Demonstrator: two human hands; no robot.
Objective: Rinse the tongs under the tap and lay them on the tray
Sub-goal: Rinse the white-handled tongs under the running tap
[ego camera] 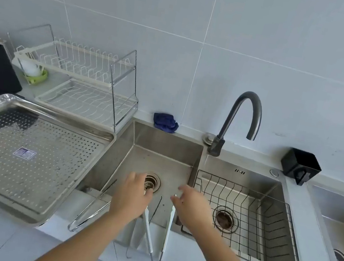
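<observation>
Presently my left hand [131, 197] grips one arm of the tongs [169, 224] over the sink [164, 140] for rinsing; my right hand [192, 207] hangs loose-fingered alongside.

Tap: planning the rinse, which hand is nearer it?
Right. The right hand hovers in front and left of the tap; the left hand, gripping the tongs, is farther left by the drain.

text: none legible | sticker [24, 153] on tray [59, 110]: print too blurred to read

Pale counter [254, 156] with perforated tray [32, 174], dish rack [86, 87] (two-tier), blue cloth [165, 122]
</observation>
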